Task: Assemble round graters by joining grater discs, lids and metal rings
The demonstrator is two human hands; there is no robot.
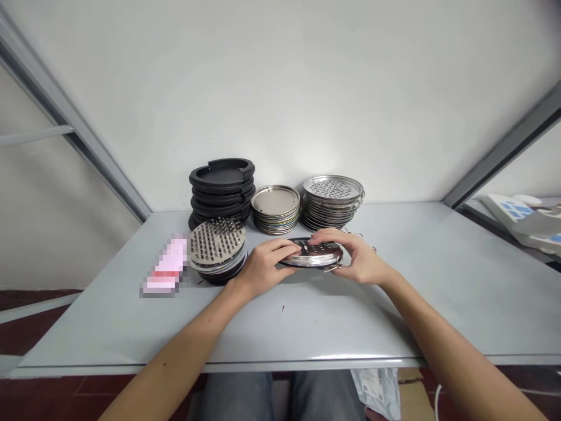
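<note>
1. A left hand [265, 266] curls inward, fingers partly bent, thumb lower.
2. A right hand [357, 257] faces it, fingers arched, thumb beneath.
3. Bare left forearm [175, 351] and right forearm [451, 345] angle inward, converging toward the hands, which are apart.

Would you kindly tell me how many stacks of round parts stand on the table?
4: along the back, left to right, black rings, plain discs, perforated discs; in front of the rings, spiked discs.
</note>
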